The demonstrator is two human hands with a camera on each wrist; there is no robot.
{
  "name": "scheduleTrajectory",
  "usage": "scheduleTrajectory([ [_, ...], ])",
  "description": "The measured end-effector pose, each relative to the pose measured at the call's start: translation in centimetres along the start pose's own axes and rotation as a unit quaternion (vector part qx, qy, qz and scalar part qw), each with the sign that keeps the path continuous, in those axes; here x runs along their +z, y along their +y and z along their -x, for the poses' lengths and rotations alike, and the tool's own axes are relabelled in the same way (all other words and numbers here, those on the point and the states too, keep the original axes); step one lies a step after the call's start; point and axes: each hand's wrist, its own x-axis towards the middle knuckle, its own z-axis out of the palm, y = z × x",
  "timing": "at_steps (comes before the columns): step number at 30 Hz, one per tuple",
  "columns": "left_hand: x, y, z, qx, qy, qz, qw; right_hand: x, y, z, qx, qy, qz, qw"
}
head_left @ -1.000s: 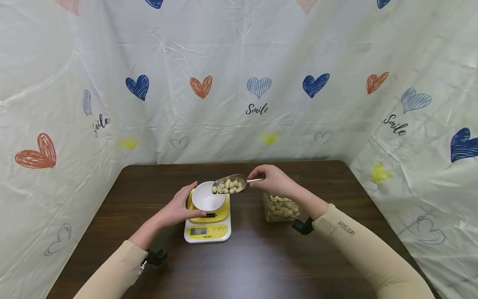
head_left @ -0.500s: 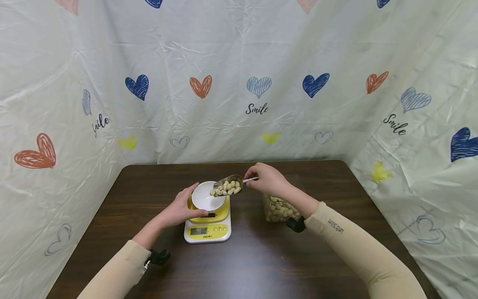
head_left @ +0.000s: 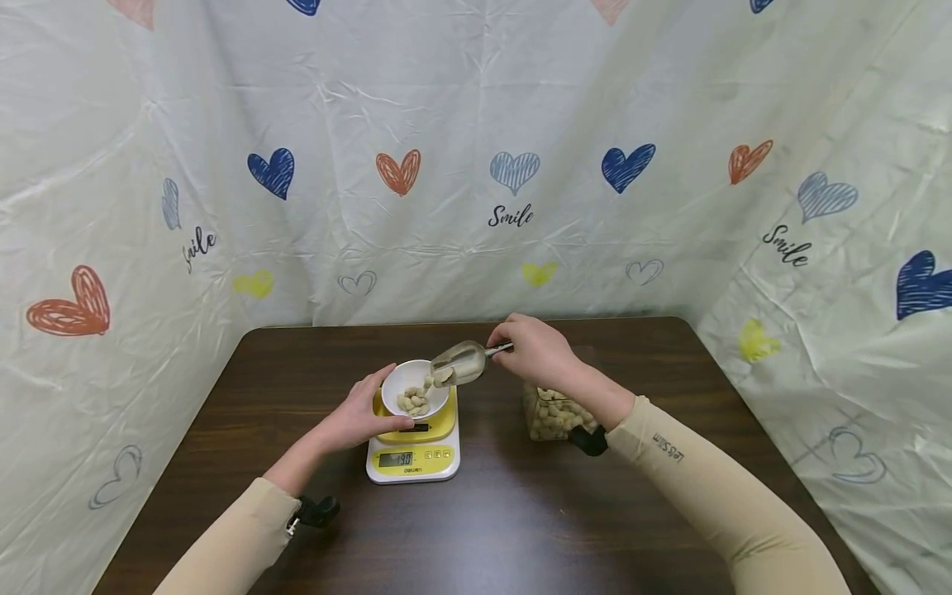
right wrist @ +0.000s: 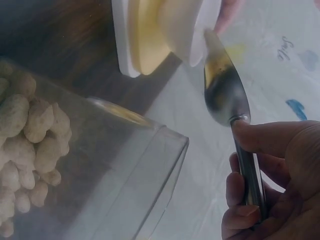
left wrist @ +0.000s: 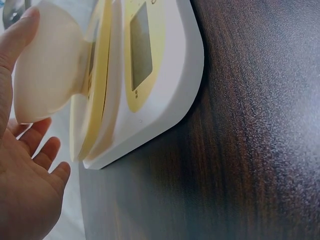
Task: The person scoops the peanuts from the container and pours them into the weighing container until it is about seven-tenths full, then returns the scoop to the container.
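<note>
My left hand [head_left: 357, 417] holds a white bowl [left wrist: 47, 65] on a yellow-and-white kitchen scale [head_left: 413, 474], thumb on the near side and fingers on the far side. Peanuts in their shells [head_left: 413, 402] lie in the bowl. The scale's display [head_left: 396, 459] shows digits. My right hand [head_left: 539, 351] grips the handle of a metal scoop [head_left: 463, 359], thumb along the top in the right wrist view. The scoop is tipped over the bowl's right rim, and a few peanuts are at its lip.
A clear box [right wrist: 170, 131] partly filled with peanuts [right wrist: 30, 135] stands on the dark wooden table [head_left: 506, 529], below my right forearm. Behind the table hangs a white curtain [head_left: 446, 281] printed with hearts.
The right hand has shifted slightly left and tilted the scoop, and peanuts have dropped from it into the bowl. The scale's reading has risen from zero. The left hand has stayed at the bowl.
</note>
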Motion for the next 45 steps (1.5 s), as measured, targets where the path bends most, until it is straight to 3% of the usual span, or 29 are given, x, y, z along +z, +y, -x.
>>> scheduleTrajectory([
  [12, 0.1, -0.1, -0.1, -0.005, 0.001, 0.008, 1.0000, -0.3, 0.7, 0.1, 0.015, -0.003, -0.012, 1.000],
  [21, -0.5, 0.3, 0.1, 0.004, 0.001, 0.003, 1.0000, -2.5, 2.4, 1.5, 0.034, 0.002, -0.064, 0.997],
  [33, -2.2, 4.4, 0.0, 0.055, 0.041, -0.003, 0.9976, -6.0, 6.1, 4.4, 0.073, 0.015, -0.118, 0.990],
  [45, -1.2, 9.4, 0.3, 0.106, 0.018, 0.028, 0.9939, -9.0, 9.6, 7.1, 0.089, 0.045, -0.074, 0.992],
])
